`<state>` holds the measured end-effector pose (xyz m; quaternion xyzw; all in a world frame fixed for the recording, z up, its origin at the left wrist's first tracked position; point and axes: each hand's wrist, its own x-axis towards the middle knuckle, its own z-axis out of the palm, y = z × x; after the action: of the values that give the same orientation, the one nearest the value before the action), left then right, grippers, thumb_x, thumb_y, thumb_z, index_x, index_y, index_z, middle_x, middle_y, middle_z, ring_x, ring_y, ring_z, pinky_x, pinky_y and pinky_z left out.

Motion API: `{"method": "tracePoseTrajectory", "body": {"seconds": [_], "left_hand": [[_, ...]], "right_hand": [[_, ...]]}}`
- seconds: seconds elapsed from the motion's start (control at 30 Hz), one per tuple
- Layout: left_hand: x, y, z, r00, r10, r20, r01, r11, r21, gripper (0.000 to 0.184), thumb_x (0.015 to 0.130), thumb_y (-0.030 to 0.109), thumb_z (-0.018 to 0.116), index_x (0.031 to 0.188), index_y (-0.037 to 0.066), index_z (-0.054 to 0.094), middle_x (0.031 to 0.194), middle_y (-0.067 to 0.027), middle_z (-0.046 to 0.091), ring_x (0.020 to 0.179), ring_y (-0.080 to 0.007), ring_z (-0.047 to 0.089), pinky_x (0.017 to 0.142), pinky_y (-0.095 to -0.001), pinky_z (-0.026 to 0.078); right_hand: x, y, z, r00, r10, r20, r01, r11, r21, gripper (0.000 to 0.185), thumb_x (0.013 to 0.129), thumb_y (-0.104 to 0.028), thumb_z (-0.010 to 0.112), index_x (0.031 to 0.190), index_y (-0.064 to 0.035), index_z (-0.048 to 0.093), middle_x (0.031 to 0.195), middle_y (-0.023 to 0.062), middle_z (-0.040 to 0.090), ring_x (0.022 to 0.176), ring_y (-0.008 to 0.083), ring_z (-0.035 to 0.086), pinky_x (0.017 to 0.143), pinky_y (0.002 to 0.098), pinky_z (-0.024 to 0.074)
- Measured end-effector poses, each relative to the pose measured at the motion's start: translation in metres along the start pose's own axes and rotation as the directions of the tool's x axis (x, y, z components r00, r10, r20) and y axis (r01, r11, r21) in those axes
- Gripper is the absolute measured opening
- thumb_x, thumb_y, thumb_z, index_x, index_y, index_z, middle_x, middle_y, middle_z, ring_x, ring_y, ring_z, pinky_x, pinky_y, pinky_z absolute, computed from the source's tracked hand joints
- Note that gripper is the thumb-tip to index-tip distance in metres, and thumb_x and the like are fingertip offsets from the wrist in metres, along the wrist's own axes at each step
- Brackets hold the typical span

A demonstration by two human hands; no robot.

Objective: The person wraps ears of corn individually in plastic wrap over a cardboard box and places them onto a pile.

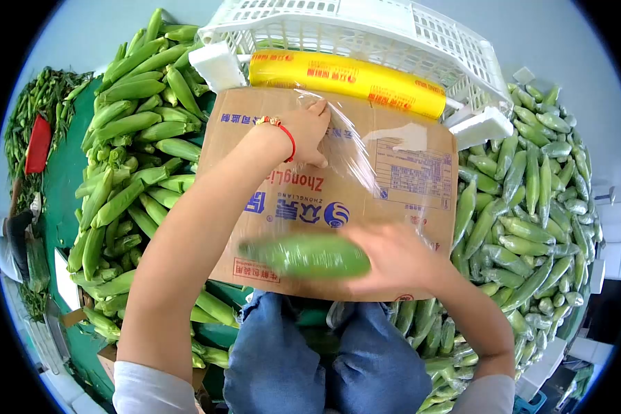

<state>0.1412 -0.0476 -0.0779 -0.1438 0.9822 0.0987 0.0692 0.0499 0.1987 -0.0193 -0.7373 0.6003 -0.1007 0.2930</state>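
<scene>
A green ear of corn in shiny film (pixel 307 256) is blurred over the near part of a cardboard sheet (pixel 255 183). My right hand (pixel 388 259) is closed round its right end. Up the sheet, my left hand (pixel 309 132) lies with fingers spread at the edge of a strip of clear film (pixel 348 141). A yellow roll with red print (pixel 345 81) spans the sheet's far edge, and the clear film runs down from it. Whether my left fingers pinch the film cannot be made out.
Unwrapped corn (pixel 134 124) is heaped at the left, film-wrapped corn (pixel 524 238) at the right. A white plastic crate (pixel 366 27) stands behind the roll, between white foam blocks (pixel 221 67). A red object (pixel 38 143) lies far left, near a partly visible person.
</scene>
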Motion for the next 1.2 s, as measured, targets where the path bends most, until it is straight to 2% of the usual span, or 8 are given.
{"method": "tracePoseTrajectory", "body": {"seconds": [0.17, 0.37, 0.5, 0.7, 0.8, 0.93, 1.07, 1.2], "left_hand": [[-0.031, 0.002, -0.014, 0.909, -0.070, -0.411, -0.160, 0.851, -0.499, 0.062, 0.084, 0.028, 0.065, 0.135, -0.002, 0.048, 0.140, -0.0227, 0.047, 0.125, -0.0373, 0.049, 0.107, -0.0383, 0.038], [-0.098, 0.105, 0.002, 0.729, 0.090, -0.678, -0.402, 0.859, -0.317, 0.051, 0.077, 0.014, 0.065, 0.128, 0.014, 0.058, 0.141, -0.0148, 0.047, 0.135, -0.0336, 0.041, 0.111, -0.0491, 0.032], [-0.069, 0.109, 0.019, 0.722, -0.593, -0.357, -0.589, -0.255, -0.767, 0.062, 0.082, 0.020, 0.062, 0.141, 0.021, 0.043, 0.138, -0.0142, 0.050, 0.120, -0.0302, 0.052, 0.097, -0.0450, 0.045], [-0.073, 0.092, 0.015, 0.833, -0.552, -0.049, -0.409, -0.552, -0.727, 0.038, 0.092, 0.017, 0.054, 0.130, 0.015, 0.047, 0.095, -0.0067, 0.055, 0.086, -0.0190, 0.056, 0.072, -0.0364, 0.052], [-0.094, 0.069, 0.017, 0.626, -0.771, -0.113, -0.136, 0.035, -0.990, 0.022, 0.100, 0.019, 0.043, 0.117, 0.009, 0.053, 0.098, -0.0088, 0.057, 0.089, -0.0192, 0.056, 0.080, -0.0327, 0.048], [-0.139, 0.086, 0.011, 0.751, -0.471, -0.463, 0.363, 0.880, -0.307, 0.035, 0.083, 0.005, 0.060, 0.117, 0.000, 0.052, 0.114, -0.0180, 0.056, 0.104, -0.0354, 0.055, 0.090, -0.0395, 0.045], [-0.174, 0.084, 0.040, 0.869, -0.246, 0.430, 0.225, -0.576, -0.786, 0.044, 0.086, 0.020, 0.066, 0.120, -0.004, 0.051, 0.104, -0.0159, 0.064, 0.092, -0.0307, 0.065, 0.080, -0.0441, 0.053], [-0.186, 0.101, 0.071, 0.868, -0.415, 0.272, 0.290, -0.019, -0.957, 0.045, 0.098, 0.041, 0.045, 0.122, 0.003, 0.049, 0.087, -0.0116, 0.056, 0.059, -0.0232, 0.047, 0.045, -0.0303, 0.034]], "right_hand": [[-0.073, -0.013, 0.019, 0.955, 0.075, 0.286, -0.209, 0.855, 0.475, 0.069, 0.081, -0.046, 0.068, 0.136, -0.0092, 0.047, 0.107, 0.0169, 0.066, 0.095, 0.0304, 0.067, 0.082, 0.0413, 0.0532], [-0.050, -0.013, 0.026, 0.907, 0.254, 0.335, -0.268, -0.267, 0.926, 0.073, 0.087, -0.040, 0.064, 0.142, -0.0008, 0.035, 0.108, 0.0200, 0.063, 0.091, 0.0320, 0.067, 0.075, 0.0413, 0.0561], [-0.009, -0.018, 0.070, 0.961, -0.270, -0.061, -0.224, -0.889, 0.400, 0.086, 0.084, -0.073, 0.044, 0.126, 0.0020, 0.049, 0.083, 0.0195, 0.058, 0.060, 0.0307, 0.062, 0.052, 0.0400, 0.0538], [-0.015, -0.019, 0.076, 0.969, -0.240, -0.048, -0.171, -0.804, 0.569, 0.084, 0.083, -0.073, 0.047, 0.131, -0.0029, 0.049, 0.105, 0.0246, 0.059, 0.076, 0.0331, 0.064, 0.059, 0.0433, 0.0555], [-0.036, -0.013, 0.062, 0.958, 0.286, 0.013, -0.004, -0.032, 0.999, 0.072, 0.085, -0.048, 0.065, 0.140, -0.0071, 0.041, 0.124, 0.0226, 0.055, 0.097, 0.0303, 0.063, 0.081, 0.0431, 0.0545], [-0.072, -0.010, 0.029, 0.659, 0.391, -0.642, -0.126, 0.900, 0.418, 0.048, 0.079, -0.012, 0.077, 0.123, -0.0025, 0.060, 0.119, 0.0138, 0.064, 0.094, 0.0223, 0.068, 0.088, 0.0307, 0.0504], [-0.087, -0.001, -0.014, 0.409, -0.071, -0.910, 0.482, 0.863, 0.149, 0.017, 0.086, -0.016, 0.070, 0.090, 0.0002, 0.070, 0.090, 0.0124, 0.070, 0.081, 0.0198, 0.068, 0.083, 0.0356, 0.0513], [-0.098, -0.016, -0.013, 0.691, 0.169, -0.703, 0.713, 0.004, 0.701, 0.026, 0.090, -0.025, 0.067, 0.098, 0.0005, 0.065, 0.075, 0.0079, 0.065, 0.070, 0.0190, 0.064, 0.073, 0.0362, 0.0507]]}}
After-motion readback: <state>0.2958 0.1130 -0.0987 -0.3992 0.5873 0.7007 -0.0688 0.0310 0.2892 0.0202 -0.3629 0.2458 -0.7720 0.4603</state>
